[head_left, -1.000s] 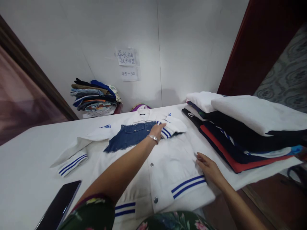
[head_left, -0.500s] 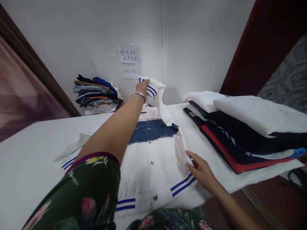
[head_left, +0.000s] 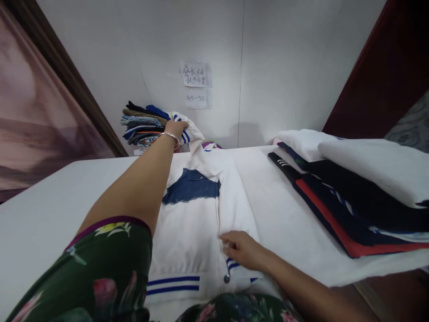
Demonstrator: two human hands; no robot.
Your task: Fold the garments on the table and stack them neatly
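Observation:
A white jacket (head_left: 187, 237) with a denim chest band and blue-striped hem lies front up on the table. My left hand (head_left: 177, 128), wearing a silver bracelet, is closed on the striped cuff of one sleeve, which it holds up and across at the far side. My right hand (head_left: 243, 248) pinches the jacket's side edge, which is folded in over the front near the button line. Part of the denim band and the collar are covered by the raised sleeve. The other sleeve is hidden behind my left arm.
On the white table (head_left: 40, 214), a stack of folded clothes (head_left: 144, 125) stands at the back left. A larger pile of folded garments (head_left: 365, 201) lies on the right. Two handwritten paper notes (head_left: 197, 82) are stuck to the wall behind.
My left hand has carried the sleeve cuff leftward. My right hand has brought the jacket's side edge inward over the front, covering most of the buttons. The view has shifted slightly.

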